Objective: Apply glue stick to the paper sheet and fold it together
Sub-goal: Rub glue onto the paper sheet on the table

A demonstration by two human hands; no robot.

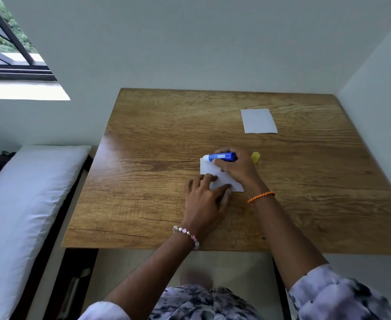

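Head view: wooden table (pixel 157 139) w/ heavy grain, pushed into a corner of pale walls. Small white paper sheet (pixel 207 168) lies flat a bit right of the table's centre, partly covered by both hands.

Right hand (pixel 234 168) grips a blue glue stick (pixel 221 156), fingers curled round the barrel, thumb side hidden so can't tell exactly how it wraps. Stick lies nearly level, pointing left; its white tip sits at the sheet's far-left corner, touching or just above it, can't tell which. Orange braided bracelet (pixel 261 196) on that wrist.

Left hand (pixel 204 199) rests on the near-left part of the sheet, palm down, fingers fairly straight and slightly spread, tips pressing the paper flat. Beaded bracelet (pixel 186 234) w/ pink and white beads on that wrist.

Yellow cap (pixel 255 157) sits on the table just right of the right hand, apart from the sheet. A second white paper (pixel 258 121) lies flat toward the far-right part of the table, well apart from the hands.

Left of the table: a white pillow (pixel 28 204) on a dark frame. Upper left, a window (pixel 7 42) w/ dark bars and greenery outside. Bottom of view: person's purple-grey patterned clothing (pixel 328 294), sleeves ending above the forearms.
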